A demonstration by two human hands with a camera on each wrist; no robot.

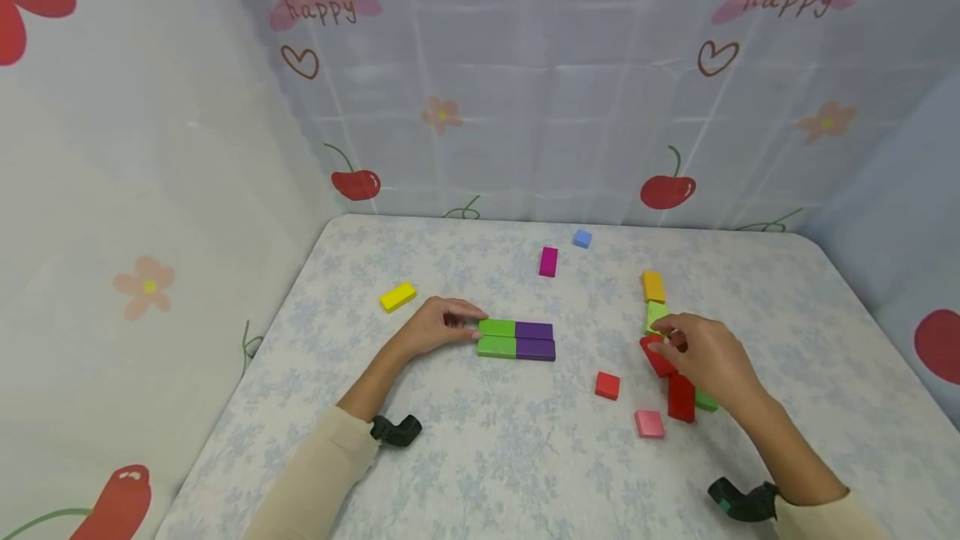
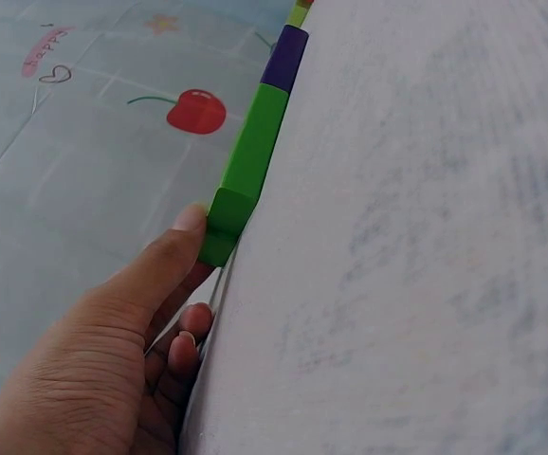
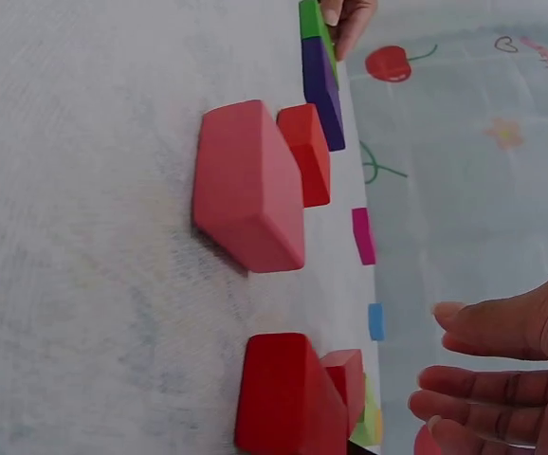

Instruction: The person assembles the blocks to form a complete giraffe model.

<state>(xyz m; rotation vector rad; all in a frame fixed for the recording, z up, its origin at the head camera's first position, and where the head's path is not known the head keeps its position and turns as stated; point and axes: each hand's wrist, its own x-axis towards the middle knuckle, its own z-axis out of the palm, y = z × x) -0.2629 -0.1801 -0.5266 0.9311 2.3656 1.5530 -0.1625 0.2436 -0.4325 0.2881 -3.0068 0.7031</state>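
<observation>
The left hand (image 1: 442, 323) has its thumb and a finger close together, pinching the left end of a smooth, long green block (image 1: 497, 328). That block lies flat with a matching green block (image 1: 497, 347) on its near side. Two long, dark purple blocks (image 1: 536, 349) touch their right ends, so all four make one neat shape in the middle of the table.

The right hand (image 1: 708, 357) holds nothing. Its thumb and fingers are apart, above a bright red block (image 1: 656, 355). Next to that are a long, deep red block (image 1: 681, 397), a light lime block (image 1: 655, 315) and an orange block (image 1: 653, 286).

A small pink block (image 1: 649, 424) and a small red block (image 1: 607, 385) sit nearer the middle. Farther out are a yellow block (image 1: 397, 297), a magenta block (image 1: 548, 262) and a little blue block (image 1: 582, 238).

The table (image 1: 442, 457) is white with pale blue flowery patches and round far corners. Around it hang pale curtains (image 1: 540, 107) with red cherries, orange flowers, brown hearts and the word "happy".
</observation>
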